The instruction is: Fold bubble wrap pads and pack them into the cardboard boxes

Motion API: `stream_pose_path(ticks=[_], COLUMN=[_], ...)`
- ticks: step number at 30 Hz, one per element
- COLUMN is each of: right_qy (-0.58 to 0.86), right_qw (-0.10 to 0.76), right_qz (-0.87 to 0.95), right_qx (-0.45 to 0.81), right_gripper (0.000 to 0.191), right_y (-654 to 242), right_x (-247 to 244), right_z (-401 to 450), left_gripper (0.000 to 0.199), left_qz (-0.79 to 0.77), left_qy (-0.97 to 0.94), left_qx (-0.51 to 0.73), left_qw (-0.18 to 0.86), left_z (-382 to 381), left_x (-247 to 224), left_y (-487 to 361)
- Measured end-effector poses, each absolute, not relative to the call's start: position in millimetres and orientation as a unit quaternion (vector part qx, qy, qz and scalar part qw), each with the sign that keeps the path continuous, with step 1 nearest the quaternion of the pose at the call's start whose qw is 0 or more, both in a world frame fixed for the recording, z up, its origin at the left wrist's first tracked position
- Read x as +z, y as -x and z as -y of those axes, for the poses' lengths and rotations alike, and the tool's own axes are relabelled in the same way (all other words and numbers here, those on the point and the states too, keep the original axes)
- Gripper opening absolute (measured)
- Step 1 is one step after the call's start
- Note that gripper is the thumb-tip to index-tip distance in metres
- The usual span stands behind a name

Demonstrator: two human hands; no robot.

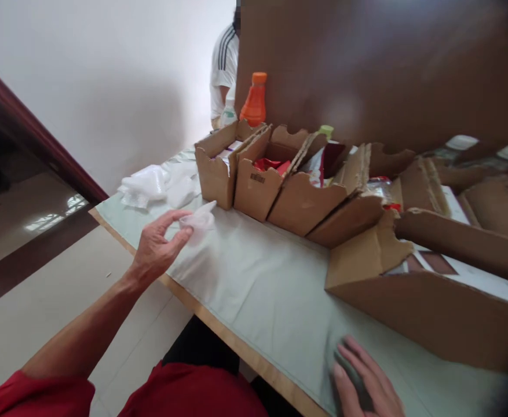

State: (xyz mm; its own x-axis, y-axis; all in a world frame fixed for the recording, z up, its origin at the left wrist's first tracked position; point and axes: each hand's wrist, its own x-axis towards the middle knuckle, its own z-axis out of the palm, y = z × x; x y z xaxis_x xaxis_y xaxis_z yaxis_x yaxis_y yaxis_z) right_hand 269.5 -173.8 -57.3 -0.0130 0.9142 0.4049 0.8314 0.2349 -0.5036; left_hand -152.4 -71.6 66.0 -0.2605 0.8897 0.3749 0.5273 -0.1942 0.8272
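Observation:
My left hand (163, 242) is over the near edge of the table, thumb and fingers pinched on a thin translucent plastic bag (199, 223). The bag is bunched at the grip, and its lower part blends with the cloth. Just beyond it lies a pile of white plastic bags (145, 184). My right hand (364, 379) is low at the right, close to the cloth and near the front cardboard box (410, 313). Its fingers are stretched out and slightly apart, with nothing visible in them. A dark shadow shows between thumb and fingers.
A pale green cloth (254, 278) covers the table. Several cut cardboard boxes (254, 191) with packets stand in a row along a brown panel (366, 69). Behind them are an orange bottle (255, 101) and a clear bottle (228, 113). A person in a white shirt (224, 63) is beyond.

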Motion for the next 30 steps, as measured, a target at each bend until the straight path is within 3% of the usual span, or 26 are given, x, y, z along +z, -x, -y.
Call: stream_pose_path(ticks=[4, 7, 9, 11, 14, 18, 21, 23, 26, 30], right_qy=[0.591, 0.527, 0.532, 0.567, 0.615, 0.600, 0.547, 0.523, 0.550, 0.656], right_qw=[0.438, 0.487, 0.500, 0.507, 0.522, 0.513, 0.484, 0.464, 0.483, 0.588], right_qz=[0.618, 0.553, 0.515, 0.487, 0.486, 0.567, 0.658, 0.698, 0.674, 0.473], right_qx=[0.277, 0.423, 0.450, 0.430, 0.337, 0.236, 0.186, 0.157, 0.103, 0.000], right_gripper=[0.045, 0.061, 0.048, 0.031, 0.023, 0.014, 0.011, 0.012, 0.012, 0.007], right_y=[-233, -216, -213, -216, -223, -228, -225, -223, -229, -263], right_x=[-18, 1, 4, 3, 6, 30, 53, 65, 77, 81], right_z=[161, 141, 132, 130, 137, 144, 143, 144, 154, 170], left_gripper=[0.031, 0.031, 0.035, 0.043, 0.055, 0.066, 0.070, 0.055, 0.011, 0.015], left_qz=[-0.448, -0.386, -0.385, -0.415, -0.461, -0.453, -0.358, -0.283, -0.238, -0.316], left_qy=[-0.471, -0.389, -0.363, -0.364, -0.436, -0.645, -0.784, -0.835, -0.858, -0.833], left_qx=[0.503, 0.428, 0.390, 0.400, 0.457, 0.437, 0.376, 0.318, 0.203, 0.113], left_qw=[0.569, 0.719, 0.754, 0.732, 0.623, 0.433, 0.341, 0.349, 0.408, 0.439], left_z=[74, 67, 64, 62, 60, 59, 55, 50, 37, 25], left_x=[58, 32, 15, 3, 0, 32, 64, 74, 64, 29], left_y=[77, 17, -14, -30, -27, -9, -15, -28, -39, -16])
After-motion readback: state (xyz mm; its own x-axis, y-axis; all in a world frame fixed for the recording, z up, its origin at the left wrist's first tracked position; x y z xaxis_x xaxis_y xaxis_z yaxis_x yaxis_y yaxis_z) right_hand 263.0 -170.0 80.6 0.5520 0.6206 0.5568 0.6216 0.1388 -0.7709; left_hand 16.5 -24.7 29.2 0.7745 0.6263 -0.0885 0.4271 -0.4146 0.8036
